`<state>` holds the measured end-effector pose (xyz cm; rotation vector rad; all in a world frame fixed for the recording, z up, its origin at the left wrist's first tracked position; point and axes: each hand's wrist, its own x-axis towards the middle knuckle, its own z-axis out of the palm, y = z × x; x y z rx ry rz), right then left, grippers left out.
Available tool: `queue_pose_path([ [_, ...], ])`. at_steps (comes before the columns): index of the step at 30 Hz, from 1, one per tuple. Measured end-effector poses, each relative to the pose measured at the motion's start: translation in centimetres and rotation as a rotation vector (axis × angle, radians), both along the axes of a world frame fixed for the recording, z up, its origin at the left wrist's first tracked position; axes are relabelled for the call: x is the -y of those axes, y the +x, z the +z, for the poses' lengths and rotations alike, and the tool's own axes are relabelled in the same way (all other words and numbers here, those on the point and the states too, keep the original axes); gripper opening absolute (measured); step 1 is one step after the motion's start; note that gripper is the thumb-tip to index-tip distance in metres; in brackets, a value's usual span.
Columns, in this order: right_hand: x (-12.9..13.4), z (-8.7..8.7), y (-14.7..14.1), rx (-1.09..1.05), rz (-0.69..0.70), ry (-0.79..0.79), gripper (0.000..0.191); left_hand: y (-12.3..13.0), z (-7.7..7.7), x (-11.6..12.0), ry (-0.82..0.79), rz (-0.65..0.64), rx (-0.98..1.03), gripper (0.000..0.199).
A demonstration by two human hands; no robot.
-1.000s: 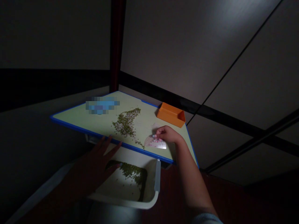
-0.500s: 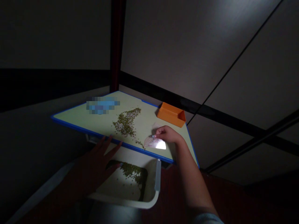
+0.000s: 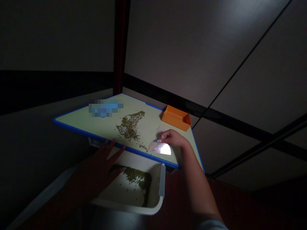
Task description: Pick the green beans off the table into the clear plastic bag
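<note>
My right hand (image 3: 170, 138) is closed, pinching the top of a clear half-round plate (image 3: 155, 147) that looks like a protractor. The plate stands on the pale tabletop (image 3: 153, 123) by the blue front edge, with bright glare on its right half. Small greenish grains (image 3: 128, 126) lie scattered to its left, a thin trail reaching almost to it. My left hand (image 3: 98, 171), dark in shadow, has its fingers spread. Its fingertips are at the blue table edge, and its thumb extends over a white bin (image 3: 134, 209) below. More green grains (image 3: 136, 177) lie inside that bin.
An orange open box (image 3: 176, 118) sits at the table's back right. A blurred-out blue item (image 3: 105, 108) lies at the back left. Behind the table are wall panels (image 3: 168, 48) and a dark red post (image 3: 118, 48). The room is dim.
The plate has shifted very slightly toward the front edge, and a few grains at the end of the trail have moved. My left hand has stayed in place.
</note>
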<state>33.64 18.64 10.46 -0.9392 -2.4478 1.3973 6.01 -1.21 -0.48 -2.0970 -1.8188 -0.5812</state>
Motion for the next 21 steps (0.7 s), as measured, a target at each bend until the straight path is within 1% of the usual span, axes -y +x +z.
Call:
queue_pose_path([
  [4, 0.0, 0.02, -0.08, 0.015, -0.014, 0.025, 0.025, 0.08, 0.13, 0.06, 0.003, 0.008, 0.005, 0.064],
  [10, 0.16, -0.18, -0.29, -0.001, -0.026, 0.054, 0.025, 0.15, 0.31, 0.07, -0.022, 0.009, 0.024, 0.067],
  [16, 0.33, -0.19, -0.5, -0.018, -0.016, 0.031, 0.032, 0.21, 0.53, 0.02, -0.043, 0.017, 0.011, 0.067],
  [21, 0.25, -0.23, -0.45, -0.018, 0.014, -0.003, 0.042, 0.06, 0.35, -0.09, -0.028, 0.004, 0.017, 0.066],
])
